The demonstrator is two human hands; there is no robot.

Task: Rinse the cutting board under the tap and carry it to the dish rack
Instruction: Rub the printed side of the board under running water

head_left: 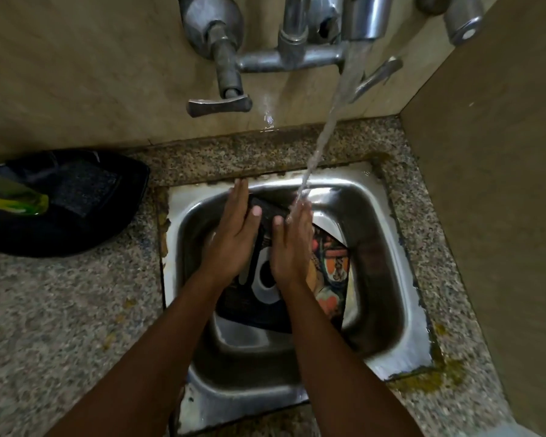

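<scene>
The cutting board [331,263], dark with a colourful fruit print and a white-ringed hole, leans tilted inside the steel sink [375,247]. My left hand [234,234] is at the board's upper left edge. Its thumb lies on the dark face and its fingers stretch past the edge toward the sink's back rim. My right hand [292,244] lies flat on the board's face with straight fingers. Water from the tap [360,17] runs down onto my right hand's fingers and the top of the board. Both forearms hide the middle of the board.
A black tray [85,228] on the speckled counter [60,310] left of the sink holds a dark scrub pad [82,190] and a green-yellow bottle [16,200]. A lever tap handle [218,105] sticks out of the wall. A beige panel [492,184] closes off the right side.
</scene>
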